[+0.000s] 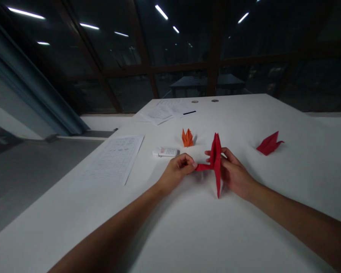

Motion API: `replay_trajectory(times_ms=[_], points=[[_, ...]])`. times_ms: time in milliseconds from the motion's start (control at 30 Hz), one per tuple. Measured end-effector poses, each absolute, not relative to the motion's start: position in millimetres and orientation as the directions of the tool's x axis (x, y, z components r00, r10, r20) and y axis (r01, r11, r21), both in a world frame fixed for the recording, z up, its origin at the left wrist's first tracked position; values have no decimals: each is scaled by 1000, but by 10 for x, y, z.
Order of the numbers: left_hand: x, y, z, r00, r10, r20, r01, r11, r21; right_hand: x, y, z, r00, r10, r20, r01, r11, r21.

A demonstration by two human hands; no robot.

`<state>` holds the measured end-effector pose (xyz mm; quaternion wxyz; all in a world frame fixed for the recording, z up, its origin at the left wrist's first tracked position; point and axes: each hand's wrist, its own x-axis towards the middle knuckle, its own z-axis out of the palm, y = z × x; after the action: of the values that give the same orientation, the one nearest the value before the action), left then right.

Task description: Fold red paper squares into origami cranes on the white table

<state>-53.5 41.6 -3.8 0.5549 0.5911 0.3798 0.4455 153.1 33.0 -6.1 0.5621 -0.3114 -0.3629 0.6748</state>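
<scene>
Between my two hands is a red origami crane, held just over the white table with its wings seen nearly edge-on. My left hand pinches the tip of a thin red point that sticks out to the left. On the other side, my right hand grips the crane's body, its fingers partly hidden behind the paper. An orange origami piece stands on the table beyond my hands. Off to the right rests a second red origami crane, touched by neither hand.
A white plastic object with printed text lies beyond my left hand. Printed sheets lie at the left, and more papers with a black strip lie farther back. Two round discs sit near the table's far edge.
</scene>
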Motion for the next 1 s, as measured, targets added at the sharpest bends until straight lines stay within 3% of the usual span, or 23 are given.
replay_trajectory(times_ms=[100, 200, 333, 600, 833, 1000], points=[[-481, 349, -52, 448, 890, 84, 107, -146, 984, 1517, 312, -32, -159, 987, -27, -536, -109, -837], [-462, 293, -15, 505, 849, 154, 197, -287, 937, 1493, 262, -28, -116, 993, 10, -479, -47, -876], [-477, 255, 62, 500, 832, 241, 153, -359, 921, 1437, 172, -20, -27, 987, 160, -320, 143, -937], [-281, 117, 97, 415, 883, 218, 36, -255, 966, 1370, 68, 34, 55, 949, 311, -74, 315, -946], [-299, 163, -6, 276, 952, 133, -205, -77, 976, 1362, 128, -56, -166, 970, 176, -189, 144, -971], [-324, 186, -32, 271, 952, 139, -168, -96, 981, 1389, 152, -135, -217, 964, 154, -220, 105, -970]])
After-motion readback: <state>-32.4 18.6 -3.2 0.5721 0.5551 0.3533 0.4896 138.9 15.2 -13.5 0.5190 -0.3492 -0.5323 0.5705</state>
